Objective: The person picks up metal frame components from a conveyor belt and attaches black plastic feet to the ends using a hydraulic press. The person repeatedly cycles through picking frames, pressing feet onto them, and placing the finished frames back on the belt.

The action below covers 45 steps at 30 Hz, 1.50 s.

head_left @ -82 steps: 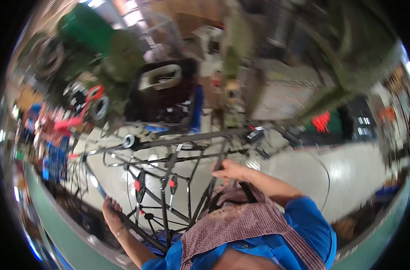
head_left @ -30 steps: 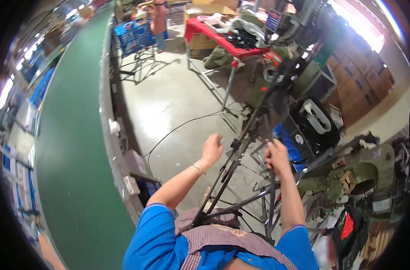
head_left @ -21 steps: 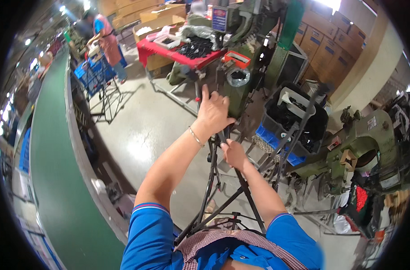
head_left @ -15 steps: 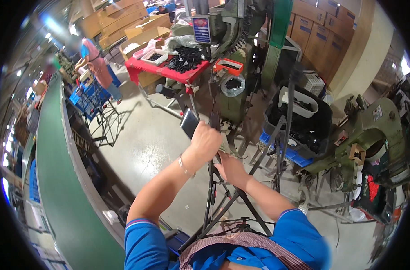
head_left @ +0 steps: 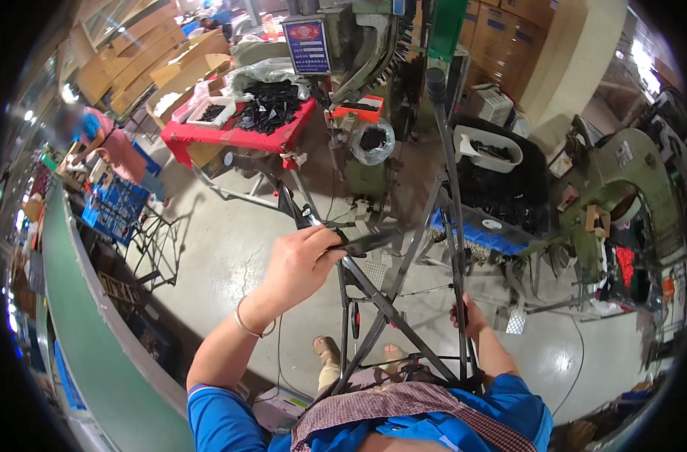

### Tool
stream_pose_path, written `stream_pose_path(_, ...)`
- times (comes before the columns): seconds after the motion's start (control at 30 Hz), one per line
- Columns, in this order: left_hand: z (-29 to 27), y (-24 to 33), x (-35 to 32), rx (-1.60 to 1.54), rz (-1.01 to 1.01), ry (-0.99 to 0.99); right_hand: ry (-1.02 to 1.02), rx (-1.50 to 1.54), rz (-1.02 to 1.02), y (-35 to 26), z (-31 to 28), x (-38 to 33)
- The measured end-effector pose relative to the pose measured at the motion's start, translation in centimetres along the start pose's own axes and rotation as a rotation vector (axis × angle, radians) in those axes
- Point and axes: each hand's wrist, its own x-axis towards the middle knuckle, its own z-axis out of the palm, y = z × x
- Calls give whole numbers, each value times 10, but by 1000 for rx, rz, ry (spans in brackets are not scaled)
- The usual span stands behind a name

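Observation:
In front of me stands a folding metal frame (head_left: 388, 309) of dark tubes that cross in an X. My left hand (head_left: 302, 260) is closed at the frame's upper left end, thumb and fingers pinching a flat black piece (head_left: 370, 241). That piece is blurred, so its kind is unclear. Lower down on the right, my right hand (head_left: 475, 316) wraps its fingers round the frame's right upright tube. This tube rises to a dark knob-like end (head_left: 435, 79).
A green conveyor belt (head_left: 87, 301) runs along my left. Ahead are a red-covered table (head_left: 230, 138) with black parts and a green press machine (head_left: 370, 177). A black bin (head_left: 539, 215) and another green machine (head_left: 622, 169) stand right. A person (head_left: 117, 151) works at far left.
My right hand has left the centre and moved down right to the frame's upright. The left hand has shifted left, its flat piece now pointing right. The frame appears spread wider.

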Motion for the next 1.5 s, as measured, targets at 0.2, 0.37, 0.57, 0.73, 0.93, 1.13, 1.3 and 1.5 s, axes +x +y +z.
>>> stream_pose_path(0.2, -41, -43, 26, -154, 91, -59, 443, -14, -113, 22, 55, -24)
stream_pose_path(0.37, -56, -74, 58, -383, -98, -40, 683, -7, -312, 36, 60, -71)
stream_pose_path(0.57, -14, -153, 95, -809, -296, -103, 925, -75, -511, 15, 70, -189)
stream_pose_path(0.73, 46, -225, 110, -910, -343, -87, 1105, -201, -594, -1, 65, -272)
stream_pose_path(0.93, 77, -245, 147, -910, -435, 171, 1202, -283, -558, -8, 76, -326)
stream_pose_path(1.13, 86, -284, 195, -852, -458, 259, 1139, -273, -550, 5, 68, -299)
stream_pose_path(1.3, 84, -292, 215, -661, -444, 133, 1071, -162, -492, 5, 72, -249)
stream_pose_path(1.5, 86, -314, 218, -509, -444, -11, 1021, -139, -391, -15, 104, -220)
